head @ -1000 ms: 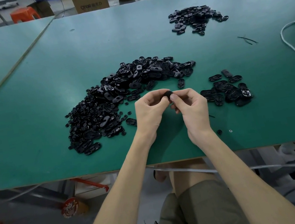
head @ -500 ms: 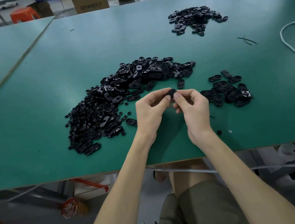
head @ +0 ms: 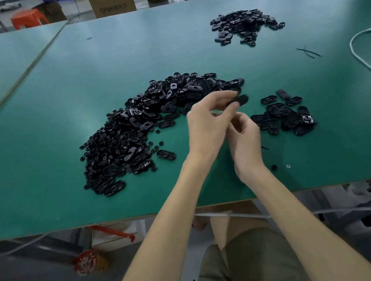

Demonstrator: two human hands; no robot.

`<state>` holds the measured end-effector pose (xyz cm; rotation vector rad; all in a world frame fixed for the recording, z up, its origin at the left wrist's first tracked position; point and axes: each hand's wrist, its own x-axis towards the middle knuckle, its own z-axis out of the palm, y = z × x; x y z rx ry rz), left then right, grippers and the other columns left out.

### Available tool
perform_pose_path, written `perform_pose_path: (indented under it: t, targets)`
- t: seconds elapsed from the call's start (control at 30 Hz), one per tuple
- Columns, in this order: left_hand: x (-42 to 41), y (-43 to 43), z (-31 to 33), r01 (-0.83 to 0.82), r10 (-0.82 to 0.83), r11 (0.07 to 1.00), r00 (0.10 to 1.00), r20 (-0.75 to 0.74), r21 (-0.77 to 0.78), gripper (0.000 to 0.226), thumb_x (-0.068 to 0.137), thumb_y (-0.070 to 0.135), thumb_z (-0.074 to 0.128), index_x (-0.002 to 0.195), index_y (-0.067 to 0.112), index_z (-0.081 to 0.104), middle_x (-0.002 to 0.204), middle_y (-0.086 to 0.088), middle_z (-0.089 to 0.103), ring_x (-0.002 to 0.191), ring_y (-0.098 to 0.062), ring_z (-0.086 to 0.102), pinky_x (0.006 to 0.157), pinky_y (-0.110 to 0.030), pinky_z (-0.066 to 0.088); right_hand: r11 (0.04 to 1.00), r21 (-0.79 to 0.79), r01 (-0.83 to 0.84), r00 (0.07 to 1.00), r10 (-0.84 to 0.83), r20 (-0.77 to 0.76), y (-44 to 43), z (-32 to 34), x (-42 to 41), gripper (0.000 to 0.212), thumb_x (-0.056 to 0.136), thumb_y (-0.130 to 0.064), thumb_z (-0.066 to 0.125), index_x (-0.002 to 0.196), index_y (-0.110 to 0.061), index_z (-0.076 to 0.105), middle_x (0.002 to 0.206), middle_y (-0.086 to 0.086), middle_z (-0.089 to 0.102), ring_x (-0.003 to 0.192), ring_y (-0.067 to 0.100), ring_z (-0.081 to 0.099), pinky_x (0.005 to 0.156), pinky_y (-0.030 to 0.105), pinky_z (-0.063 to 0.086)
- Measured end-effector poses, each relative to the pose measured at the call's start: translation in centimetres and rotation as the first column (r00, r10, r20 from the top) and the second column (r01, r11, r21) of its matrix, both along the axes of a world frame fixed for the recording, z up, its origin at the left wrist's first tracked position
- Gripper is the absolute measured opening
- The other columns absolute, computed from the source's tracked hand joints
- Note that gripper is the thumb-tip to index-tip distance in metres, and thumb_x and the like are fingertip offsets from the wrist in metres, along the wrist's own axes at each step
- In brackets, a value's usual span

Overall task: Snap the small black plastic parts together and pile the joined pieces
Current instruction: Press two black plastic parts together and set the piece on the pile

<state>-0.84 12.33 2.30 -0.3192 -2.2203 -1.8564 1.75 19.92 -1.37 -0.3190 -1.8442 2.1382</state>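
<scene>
Just left of the small right pile [head: 283,117], the left hand [head: 208,124] pinches a black piece [head: 241,100], likely joined; next, drop it there. Whether the curled right hand [head: 243,135] holds anything is unclear.

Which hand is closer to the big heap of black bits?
Left. The left hand sits at the right edge of the big heap, pinching a black piece; the right hand is farther right, beside the small pile.

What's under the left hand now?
Beneath the left hand, which pinches a black oval piece, lie the green table and the large pile's right edge. Its palm covers any parts directly below.
</scene>
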Motion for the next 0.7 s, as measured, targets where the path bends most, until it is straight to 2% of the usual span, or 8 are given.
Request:
perform_pose_path:
  t: [0.1,0.23,0.3,0.37,0.47,0.53,0.6,0.7]
  targets:
    - [-0.7,2.6,1.6,0.144,-0.144,0.986,0.99,0.004,-0.09,0.024,0.088,0.0,0.074,0.108,0.012,0.079,0.099,0.006,0.08,0.094,-0.002,0.073,0.089,-0.016,0.055,0.999,0.047,-0.012,0.998,0.015,-0.069,0.2,0.4,0.3,0.025,0.109,-0.008,0.04,0.108,-0.011,0.066,0.089,-0.001,0.069,0.085,0.009,0.064,0.075,0.025,0.051]
    - [-1.0,3.8,2.1,0.27,-0.261,0.943,0.963,0.071,-0.196,0.029,0.095,-0.001,0.066,0.119,0.012,0.077,0.12,0.001,0.076,0.107,-0.009,0.072,0.103,-0.027,0.053,0.988,-0.152,-0.031,0.998,0.022,-0.056,0.5,0.5,0.4,0.032,0.112,-0.016,0.031,0.112,-0.019,0.063,0.085,-0.008,0.072,0.089,0.008,0.065,0.08,0.024,0.051]
    - [-0.8,3.3,1.8,0.24,-0.235,0.959,0.971,0.052,-0.152,0.027,0.098,-0.002,0.062,0.114,0.012,0.077,0.119,0.002,0.076,0.106,-0.008,0.073,0.1,-0.028,0.055,0.988,-0.151,-0.044,0.999,0.04,-0.028,0.1,0.6,0.5,0.021,0.106,-0.015,0.044,0.107,-0.015,0.065,0.09,-0.004,0.07,0.087,0.011,0.064,0.08,0.028,0.051]
    - [-0.8,2.0,1.5,0.139,-0.133,0.98,0.99,0.053,-0.144,0.03,0.097,-0.004,0.058,0.109,0.014,0.078,0.11,0.005,0.077,0.097,-0.007,0.072,0.088,-0.023,0.056,0.999,-0.031,-0.009,1.0,0.009,-0.013,0.1,0.2,0.4,0.012,0.1,-0.009,0.056,0.102,-0.007,0.068,0.088,-0.001,0.07,0.081,0.012,0.062,0.074,0.032,0.05]
    - [-1.2,-1.0,1.0,-0.077,0.094,0.961,0.994,0.052,-0.264,0.031,0.093,-0.007,0.057,0.104,0.014,0.077,0.109,0.001,0.073,0.094,-0.013,0.067,0.076,-0.013,0.05,1.0,0.0,0.027,1.0,-0.027,0.002,0.1,0.1,0.3,0.016,0.104,-0.005,0.055,0.103,-0.013,0.069,0.088,-0.001,0.073,0.072,0.005,0.066,0.068,0.026,0.055]
    - [-1.8,-3.1,0.4,-0.155,0.2,0.884,0.978,0.056,-0.442,0.024,0.092,0.001,0.067,0.111,0.014,0.074,0.118,-0.006,0.066,0.107,-0.02,0.062,0.093,-0.019,0.048,0.999,0.012,0.036,0.999,-0.036,-0.004,0.0,0.2,0.3,0.017,0.105,-0.006,0.054,0.103,-0.015,0.069,0.088,0.0,0.071,0.067,0.003,0.066,0.063,0.02,0.053]
    - [-2.1,-4.3,-0.2,-0.144,0.286,0.739,0.952,0.113,-0.658,0.032,0.092,0.024,0.076,0.121,0.014,0.068,0.127,-0.01,0.056,0.122,-0.027,0.052,0.107,-0.033,0.04,0.999,0.019,0.033,0.999,-0.033,-0.004,0.1,0.0,0.2,0.017,0.105,-0.006,0.053,0.104,-0.013,0.068,0.089,0.004,0.069,0.067,0.004,0.067,0.061,0.02,0.053]
    - [-2.1,-4.8,-0.9,-0.043,0.302,0.607,0.936,0.181,-0.794,0.043,0.093,0.043,0.073,0.125,0.016,0.062,0.13,-0.01,0.053,0.127,-0.031,0.043,0.107,-0.041,0.029,0.999,0.017,0.031,1.0,-0.031,-0.003,0.1,0.0,0.1,0.017,0.106,-0.005,0.052,0.104,-0.011,0.068,0.089,0.006,0.068,0.066,0.005,0.067,0.06,0.021,0.053]
